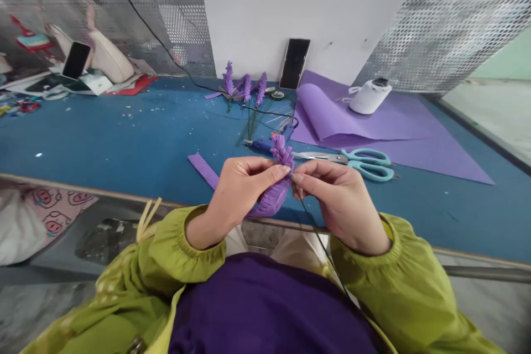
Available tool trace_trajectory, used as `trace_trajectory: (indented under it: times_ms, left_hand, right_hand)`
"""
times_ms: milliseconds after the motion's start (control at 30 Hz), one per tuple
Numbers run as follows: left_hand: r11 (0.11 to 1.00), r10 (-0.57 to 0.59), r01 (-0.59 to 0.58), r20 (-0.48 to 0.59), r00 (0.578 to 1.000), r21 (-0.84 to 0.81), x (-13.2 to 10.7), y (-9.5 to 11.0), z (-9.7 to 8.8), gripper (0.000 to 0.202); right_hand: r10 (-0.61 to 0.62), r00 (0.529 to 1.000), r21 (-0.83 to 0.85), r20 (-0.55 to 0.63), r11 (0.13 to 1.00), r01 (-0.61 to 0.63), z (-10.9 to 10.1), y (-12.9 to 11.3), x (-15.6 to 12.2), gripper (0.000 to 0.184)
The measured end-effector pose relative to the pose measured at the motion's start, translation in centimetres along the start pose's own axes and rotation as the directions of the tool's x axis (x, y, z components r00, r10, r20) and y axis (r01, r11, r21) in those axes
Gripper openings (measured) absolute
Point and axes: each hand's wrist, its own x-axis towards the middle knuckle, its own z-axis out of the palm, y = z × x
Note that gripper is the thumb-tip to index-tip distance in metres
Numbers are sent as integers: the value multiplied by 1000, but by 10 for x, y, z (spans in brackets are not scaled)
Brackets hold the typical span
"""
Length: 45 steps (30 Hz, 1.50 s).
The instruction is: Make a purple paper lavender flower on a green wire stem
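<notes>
My left hand point(249, 188) pinches a fringed purple strip point(274, 199) just below a ruffled purple flower head point(282, 149). The strip's flat tail point(203, 170) lies on the table left of my wrist. In my right hand point(332, 193), thumb and fingertips close on a thin green stem point(309, 213), which runs down toward my lap. Its upper end meets the flower head between both hands, where my fingertips hide the join. Close behind my hands lie turquoise-handled scissors point(369, 163) and a blue glue gun point(261, 145), partly covered by the flower.
Several finished purple flowers point(246, 88) lie at the back beside a leaning phone point(294, 63). Purple sheets point(357, 116) and a white mug-like container point(370, 97) occupy the right. A black cable point(166, 50) crosses the table. Another phone point(77, 61) and a bag point(110, 58) stand far left.
</notes>
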Motion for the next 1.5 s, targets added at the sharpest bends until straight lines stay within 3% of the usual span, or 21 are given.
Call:
trace_trajectory:
  times_ms: [167,267,400,567,733,933,1100,1200,1333,1500]
  left_hand:
    - [999,2,-5,-48,999,-45,-16,-9,-1,16]
    - [997,48,-50,-44,998,-50,-14,-12,-1,17]
    - [994,113,-113,-52,992,-10,16,-9,-1,21]
    - [990,141,-141,-16,990,-25,49,-3,-1,25]
    - [993,23,-30,-64,998,-115,37,-18,2,24]
    - [963,-86,83,-2,996,-257,32,-24,3,21]
    - [898,-219,242,105,970,-367,33,-24,1,28]
    - [892,-219,245,109,970,-381,33,-26,0,22]
    - [934,-173,180,52,984,-309,32,-28,-2,16]
    - [976,-77,67,-38,996,-206,30,-29,-3,13]
  right_hand:
    - [53,999,62,-14,997,-52,8,8,-12,11]
    - [40,998,71,-49,997,-36,12,10,-13,12]
    - [-67,990,22,-122,997,70,12,6,9,9]
    - [-172,978,-81,-121,983,163,4,-4,38,8]
    - [-211,972,-201,-105,961,188,1,11,29,6]
    - [-260,955,-362,-144,912,194,0,20,21,5]
    - [-305,940,-435,-155,875,212,1,20,22,5]
    - [-316,938,-466,-140,857,219,2,20,20,6]
    - [-406,906,-596,-117,759,263,7,18,18,9]
    - [-580,814,-785,5,502,363,11,17,14,13]
